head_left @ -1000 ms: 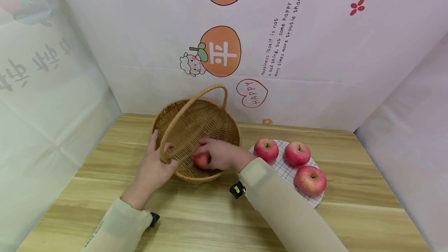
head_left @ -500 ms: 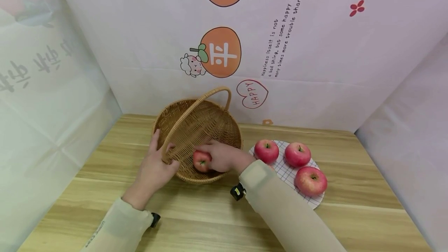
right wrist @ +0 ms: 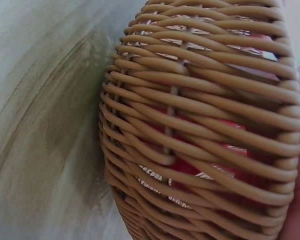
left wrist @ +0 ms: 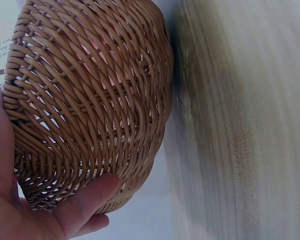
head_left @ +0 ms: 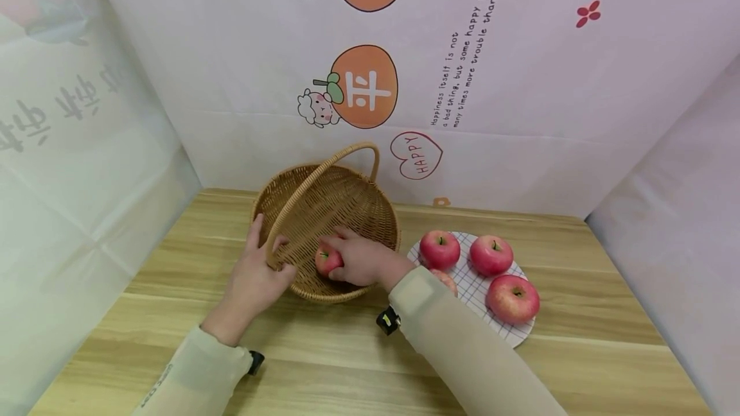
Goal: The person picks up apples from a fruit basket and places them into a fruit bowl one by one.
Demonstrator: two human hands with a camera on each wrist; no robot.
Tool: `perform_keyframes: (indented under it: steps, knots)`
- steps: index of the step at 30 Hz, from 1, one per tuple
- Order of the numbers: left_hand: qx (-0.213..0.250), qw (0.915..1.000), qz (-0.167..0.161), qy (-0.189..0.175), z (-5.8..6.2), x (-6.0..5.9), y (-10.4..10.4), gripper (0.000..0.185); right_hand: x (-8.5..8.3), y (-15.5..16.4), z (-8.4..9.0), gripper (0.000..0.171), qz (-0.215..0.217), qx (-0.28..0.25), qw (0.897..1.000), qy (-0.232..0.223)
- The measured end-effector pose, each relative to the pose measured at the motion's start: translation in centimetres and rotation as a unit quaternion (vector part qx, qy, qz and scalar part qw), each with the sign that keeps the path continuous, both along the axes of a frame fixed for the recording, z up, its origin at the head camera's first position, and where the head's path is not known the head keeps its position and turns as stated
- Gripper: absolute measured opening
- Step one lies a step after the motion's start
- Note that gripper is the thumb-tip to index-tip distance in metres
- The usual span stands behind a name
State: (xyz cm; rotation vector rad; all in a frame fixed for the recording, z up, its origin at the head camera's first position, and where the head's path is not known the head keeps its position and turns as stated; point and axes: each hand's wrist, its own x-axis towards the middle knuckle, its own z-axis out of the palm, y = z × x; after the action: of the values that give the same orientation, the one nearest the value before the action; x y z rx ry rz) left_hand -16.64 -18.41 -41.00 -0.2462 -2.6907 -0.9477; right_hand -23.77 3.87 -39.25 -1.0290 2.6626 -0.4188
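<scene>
A round wicker basket [head_left: 324, 210] with an arched handle stands on the wooden table. My left hand [head_left: 251, 278] grips its left rim at the foot of the handle; in the left wrist view a finger [left wrist: 90, 200] lies along the outer weave. Inside the basket, my right hand [head_left: 364, 260] holds a red apple [head_left: 328, 260] near the front wall, fingers over its top and thumb at its near side. Through the weave, the right wrist view shows red patches of the apple [right wrist: 190, 155].
To the right lies a round white plate [head_left: 471, 284] with a grid pattern. Several apples sit on it, among them a large one [head_left: 512, 299] at the right and one [head_left: 445, 280] partly hidden by the right sleeve. A printed cloth [head_left: 491, 165] hangs behind the table.
In the basket, the apple has shifted slightly left and turned, its stem now facing up. My right hand and sleeve have moved a little left, baring more of the plate. The left hand stays put.
</scene>
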Motion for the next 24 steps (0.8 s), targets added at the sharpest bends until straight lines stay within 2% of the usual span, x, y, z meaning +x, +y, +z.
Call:
perform_keyframes:
  steps: [5,13,21,24]
  knots:
    - [0.001,1.0000,0.001,-0.001,-0.06,-0.03,-0.01,0.045,-0.14,-0.15,-0.08,0.070,0.006,0.000,1.000,0.020]
    - [0.000,1.0000,0.000,-0.009,0.23,-0.03,0.08,0.047,-0.23,0.03,-0.24,0.068,0.007,-0.017,1.000,0.002]
    - [-0.001,0.9998,0.005,-0.018,0.29,-0.07,0.22,0.051,-0.17,-0.18,-0.80,0.062,0.001,-0.015,1.000,0.005]
    - [-0.005,0.9999,0.004,-0.014,0.29,-0.02,0.31,0.053,-0.45,-0.12,-1.01,0.061,-0.001,-0.034,0.999,0.006]
